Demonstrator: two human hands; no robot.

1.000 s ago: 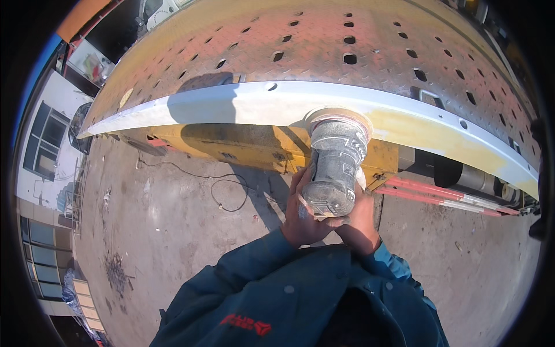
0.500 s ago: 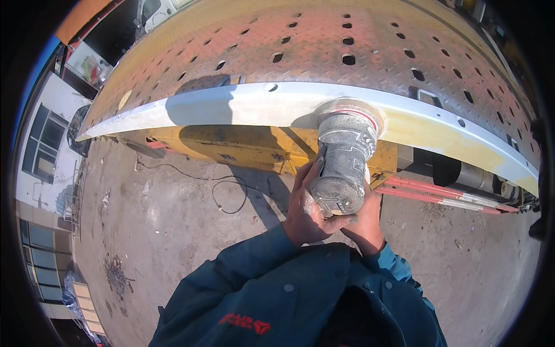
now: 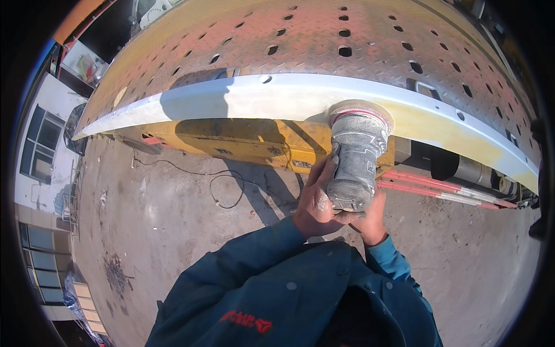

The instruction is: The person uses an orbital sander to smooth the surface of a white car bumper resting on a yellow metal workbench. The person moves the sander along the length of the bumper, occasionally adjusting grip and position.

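Grey, dust-coated power tool (image 3: 354, 165), one, cylindrical body, with a thin red ring beside its round disc (image 3: 386, 114); located in front of the person's chest, the disc against the edge rail, the body pointing back toward the person. Left hand (image 3: 315, 201), bare, marked with white dust: clasped round the tool's left side near the rear end. Right hand (image 3: 374, 217), bare: closed on the tool's right side, its fingers mostly hidden by the body. Edge rail (image 3: 277, 91), long, white to the left and patched with yellow to the right, pierced by a few holes. Deck plate (image 3: 312, 43), beyond the rail, worn red and yellow tread metal with rows of dark holes. Yellow box (image 3: 248, 136), below the rail. Red-and-white bars (image 3: 439, 193), below the rail to the right. Dark cable (image 3: 211, 184), looped on the concrete floor (image 3: 167, 220). Jacket (image 3: 243, 283), dark teal, worn by the person, with red lettering.
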